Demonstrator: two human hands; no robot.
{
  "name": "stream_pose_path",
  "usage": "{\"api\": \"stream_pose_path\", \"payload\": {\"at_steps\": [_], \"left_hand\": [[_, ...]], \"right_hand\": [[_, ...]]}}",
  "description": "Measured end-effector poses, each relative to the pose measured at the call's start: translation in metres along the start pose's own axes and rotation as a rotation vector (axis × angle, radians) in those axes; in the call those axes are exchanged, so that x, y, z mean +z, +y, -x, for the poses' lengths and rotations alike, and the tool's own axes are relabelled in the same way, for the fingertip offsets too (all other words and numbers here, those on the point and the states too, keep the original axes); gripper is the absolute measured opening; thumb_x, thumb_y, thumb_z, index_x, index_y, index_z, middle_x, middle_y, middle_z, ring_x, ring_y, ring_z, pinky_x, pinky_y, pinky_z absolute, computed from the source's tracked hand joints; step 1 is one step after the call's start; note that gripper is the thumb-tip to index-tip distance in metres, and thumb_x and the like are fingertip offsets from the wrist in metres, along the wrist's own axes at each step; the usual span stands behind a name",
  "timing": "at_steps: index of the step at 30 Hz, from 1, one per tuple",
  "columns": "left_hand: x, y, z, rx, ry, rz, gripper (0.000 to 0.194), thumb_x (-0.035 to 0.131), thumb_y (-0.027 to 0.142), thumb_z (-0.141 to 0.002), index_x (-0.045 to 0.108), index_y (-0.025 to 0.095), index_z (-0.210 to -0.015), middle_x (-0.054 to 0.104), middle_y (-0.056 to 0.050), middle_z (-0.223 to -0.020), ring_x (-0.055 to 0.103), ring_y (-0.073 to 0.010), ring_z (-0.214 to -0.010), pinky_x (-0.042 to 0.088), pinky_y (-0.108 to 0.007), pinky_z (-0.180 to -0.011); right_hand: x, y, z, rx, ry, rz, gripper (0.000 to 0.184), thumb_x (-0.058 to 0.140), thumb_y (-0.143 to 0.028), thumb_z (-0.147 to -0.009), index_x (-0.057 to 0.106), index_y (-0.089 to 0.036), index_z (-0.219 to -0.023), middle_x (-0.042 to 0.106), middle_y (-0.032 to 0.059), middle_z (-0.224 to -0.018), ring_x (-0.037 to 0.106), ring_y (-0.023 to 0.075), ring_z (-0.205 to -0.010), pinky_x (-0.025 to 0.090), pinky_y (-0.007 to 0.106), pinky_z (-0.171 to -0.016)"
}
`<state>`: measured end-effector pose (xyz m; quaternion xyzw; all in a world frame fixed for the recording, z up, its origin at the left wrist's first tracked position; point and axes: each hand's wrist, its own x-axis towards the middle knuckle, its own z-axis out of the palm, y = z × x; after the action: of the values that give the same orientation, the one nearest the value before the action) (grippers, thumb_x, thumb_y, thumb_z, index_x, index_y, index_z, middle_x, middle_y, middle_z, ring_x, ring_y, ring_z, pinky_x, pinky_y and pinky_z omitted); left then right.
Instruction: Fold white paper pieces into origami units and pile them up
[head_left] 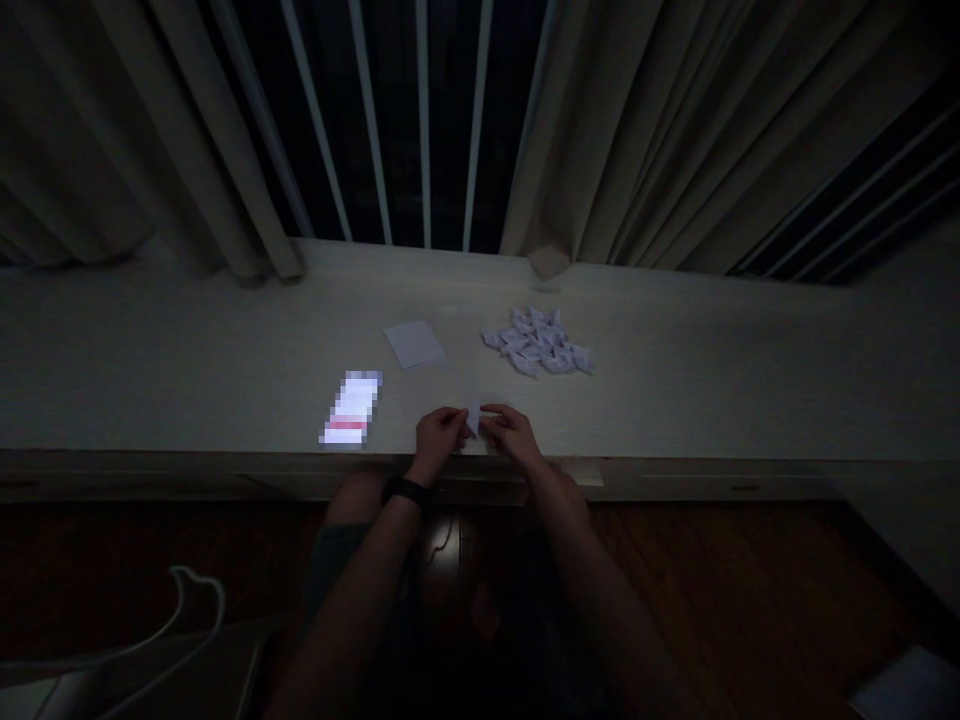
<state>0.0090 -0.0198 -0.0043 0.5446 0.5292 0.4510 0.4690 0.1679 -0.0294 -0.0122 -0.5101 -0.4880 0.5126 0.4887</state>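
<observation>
A small white piece of paper (473,419) sits pinched between both hands at the front edge of a pale ledge (187,350). My left hand (440,437), with a black band on the wrist, grips its left side with closed fingers. My right hand (510,432) grips its right side the same way. A flat sheet of white paper (414,344) lies beyond my left hand. Several small folded white paper pieces (538,342) form a pile beyond my right hand.
A lit phone screen (351,408) lies on the ledge left of my hands. Curtains (637,130) and a dark barred window (405,110) stand behind the ledge. A white cable (187,620) lies on the dark floor at lower left. The room is dim.
</observation>
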Motion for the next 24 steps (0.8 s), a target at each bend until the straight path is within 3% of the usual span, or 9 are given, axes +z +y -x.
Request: {"api": "stream_pose_path", "payload": {"at_steps": [7, 17, 24], "left_hand": [[-0.0009, -0.0002, -0.0029, -0.011, -0.014, -0.034, 0.035, 0.056, 0.046, -0.079, 0.066, 0.013, -0.078, 0.063, -0.002, -0.056, 0.053, -0.0099, -0.041, 0.041, -0.019, -0.04], [0.0012, -0.0042, -0.0064, -0.044, -0.04, 0.02, 0.041, 0.061, 0.037, -0.078, 0.065, 0.011, -0.109, 0.06, 0.001, -0.053, 0.053, -0.0091, -0.041, 0.043, -0.02, -0.043], [0.0011, -0.0033, -0.0067, -0.034, -0.074, -0.024, 0.03, 0.059, 0.034, -0.079, 0.067, 0.011, -0.097, 0.061, 0.0, -0.054, 0.055, -0.0099, -0.043, 0.043, -0.02, -0.043]], "right_hand": [[-0.0002, 0.005, -0.0024, -0.028, 0.033, 0.069, 0.035, 0.063, -0.045, -0.069, 0.067, -0.016, -0.088, 0.066, 0.0027, -0.069, 0.046, 0.0093, -0.045, 0.035, 0.022, -0.043], [-0.0029, 0.0069, -0.0023, -0.078, 0.02, 0.158, 0.03, 0.062, -0.042, -0.07, 0.069, -0.016, -0.084, 0.069, 0.005, -0.072, 0.052, 0.0125, -0.052, 0.038, 0.022, -0.046], [-0.0028, 0.0049, -0.0022, -0.057, 0.007, 0.138, 0.029, 0.063, -0.04, -0.069, 0.07, -0.016, -0.084, 0.065, 0.0025, -0.065, 0.047, 0.0105, -0.047, 0.036, 0.022, -0.044]]}}
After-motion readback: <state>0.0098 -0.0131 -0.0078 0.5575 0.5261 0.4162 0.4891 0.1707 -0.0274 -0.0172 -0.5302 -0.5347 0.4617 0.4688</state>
